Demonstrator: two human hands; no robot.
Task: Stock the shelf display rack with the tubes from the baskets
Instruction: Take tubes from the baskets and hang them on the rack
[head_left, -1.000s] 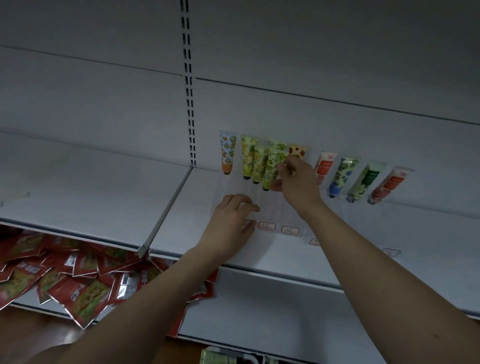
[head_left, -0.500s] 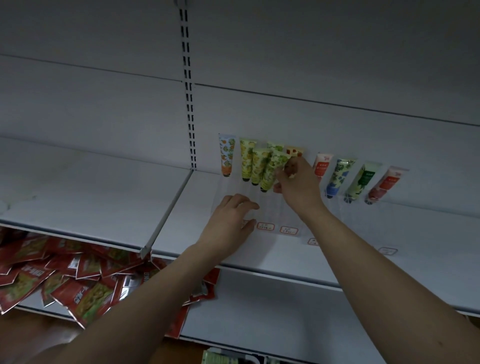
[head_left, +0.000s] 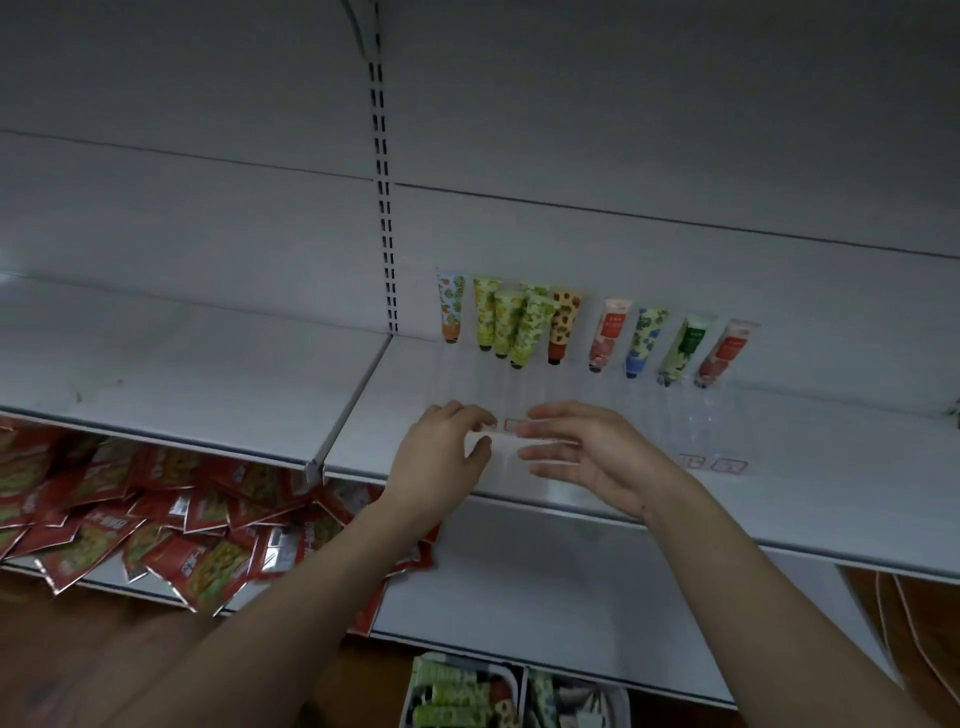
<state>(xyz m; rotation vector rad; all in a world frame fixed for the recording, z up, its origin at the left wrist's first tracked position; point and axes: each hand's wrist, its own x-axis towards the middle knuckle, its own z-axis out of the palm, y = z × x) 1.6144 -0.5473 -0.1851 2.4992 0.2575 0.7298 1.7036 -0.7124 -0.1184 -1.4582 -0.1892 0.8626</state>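
White shelving fills the view, with a slotted upright (head_left: 383, 249) splitting the back panel and a heap of red packets (head_left: 156, 525) on the lower shelf at far left. On the shelf (head_left: 831, 499) right of the upright lies a clear rack (head_left: 717, 431), and tubes stand in its back row: an orange one (head_left: 450, 307), a bunch of green ones (head_left: 511, 325), a red-spotted one (head_left: 563, 325), then pink (head_left: 610, 335), blue (head_left: 643, 340), dark green (head_left: 684, 351) and red (head_left: 724, 353). A second ago the right hand was up at the green bunch, fingers pinched on a tube; now it has drawn back to the rack's front edge and that tube stands with the others — so that placement looks done and a fresh tube is probably wanted. The left hand (head_left: 441, 462) has hardly moved: its fingers are curled over the rack's front edge beside a small price label (head_left: 514, 425), seemingly steadying it, though whether they truly grip the clear plastic I cannot tell. The right hand (head_left: 587, 457) is loosely spread and empty, fingers straight and pointing left toward the other hand, close to it but apart; whether they brush the rack is unclear. Most rack slots toward the front still look unfilled. More tubes wait in two baskets (head_left: 522, 686) on the floor at bottom centre — green ones (head_left: 452, 696) in the left basket.
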